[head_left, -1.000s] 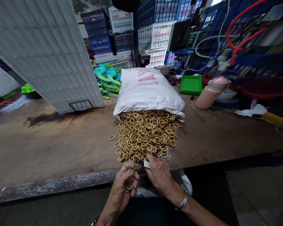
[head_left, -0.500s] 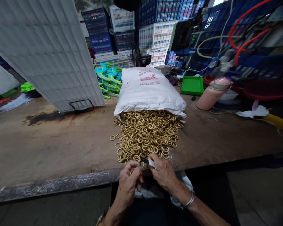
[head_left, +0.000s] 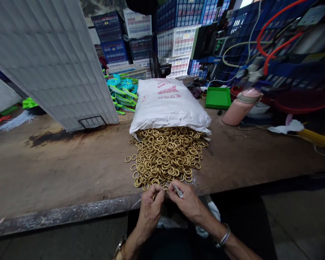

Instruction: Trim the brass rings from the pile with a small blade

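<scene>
Gold-coloured rings (head_left: 169,153) spill in a heap from the mouth of a white printed sack (head_left: 170,104) lying on the table. At the front edge of the heap, my left hand (head_left: 151,206) is closed, with thumb and fingertips pinching a gold ring (head_left: 154,196) that is mostly hidden. My right hand (head_left: 188,202) is closed around a small blade with a pale handle (head_left: 178,190), whose tip is hidden now. The fingertips of both hands nearly meet over the table's front edge.
A tall white ribbed panel (head_left: 56,65) stands at left. Turquoise and green plastic pieces (head_left: 123,90) lie beside the sack. To the right are a green tray (head_left: 218,98) and a pink bottle (head_left: 239,108). Stacked crates (head_left: 176,41) stand behind.
My hands have come closer together at the fingertips. The small blade in my right hand has turned, so its dark part no longer shows. The whole view has shifted slightly.
</scene>
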{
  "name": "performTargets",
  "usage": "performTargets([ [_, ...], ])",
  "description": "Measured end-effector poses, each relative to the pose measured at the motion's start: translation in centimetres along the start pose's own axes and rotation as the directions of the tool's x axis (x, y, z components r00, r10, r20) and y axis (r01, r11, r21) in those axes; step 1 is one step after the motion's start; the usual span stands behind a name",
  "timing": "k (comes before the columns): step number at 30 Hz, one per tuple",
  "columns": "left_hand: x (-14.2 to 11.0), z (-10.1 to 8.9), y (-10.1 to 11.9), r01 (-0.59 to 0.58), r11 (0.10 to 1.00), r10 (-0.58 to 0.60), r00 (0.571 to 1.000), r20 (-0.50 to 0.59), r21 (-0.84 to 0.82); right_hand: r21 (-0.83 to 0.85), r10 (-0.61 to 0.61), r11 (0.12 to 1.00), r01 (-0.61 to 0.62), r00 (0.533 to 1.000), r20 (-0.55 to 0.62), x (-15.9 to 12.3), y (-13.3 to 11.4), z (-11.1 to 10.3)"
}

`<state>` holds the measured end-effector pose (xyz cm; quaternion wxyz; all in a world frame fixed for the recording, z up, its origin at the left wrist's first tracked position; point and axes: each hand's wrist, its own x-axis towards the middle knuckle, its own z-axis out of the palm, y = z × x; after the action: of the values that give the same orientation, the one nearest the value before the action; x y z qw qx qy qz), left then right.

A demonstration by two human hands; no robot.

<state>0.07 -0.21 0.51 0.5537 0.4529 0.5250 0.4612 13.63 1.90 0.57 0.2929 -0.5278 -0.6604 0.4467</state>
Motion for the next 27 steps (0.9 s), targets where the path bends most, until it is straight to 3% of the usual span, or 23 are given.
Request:
performTargets([
  [7,-0.5,0.7,0.6,-0.103,0.993,0.104,0.994,-0.025,0.050,0.321,0.125,0.934,-0.158,0.985,0.120,-0.4,0.6,0.7],
  [10,-0.5,0.8,0.4,-0.045,0.999,0.045,0.999,0.008,0.007,0.359,0.200,0.905,-0.228,0.973,0.114,-0.3,0.8,0.8],
  [16,-0.3,0.6,-0.2,0.184,0.973,-0.172,0.981,0.092,-0.142,0.229,0.129,0.967,-0.116,0.991,-0.041,0.3,0.3,0.6],
  [23,-0.7,0.5,0.1,0.264,0.920,-0.219,0.959,0.180,-0.290,0.209,0.076,0.975,-0.072,0.997,-0.014,0.1,-0.3,0.0],
  [27,-0.7,0.8,0.1,0.265,0.899,-0.221,0.962,0.162,-0.348,0.025,0.019,1.000,-0.018,0.997,-0.079,-0.1,0.1,0.0],
])
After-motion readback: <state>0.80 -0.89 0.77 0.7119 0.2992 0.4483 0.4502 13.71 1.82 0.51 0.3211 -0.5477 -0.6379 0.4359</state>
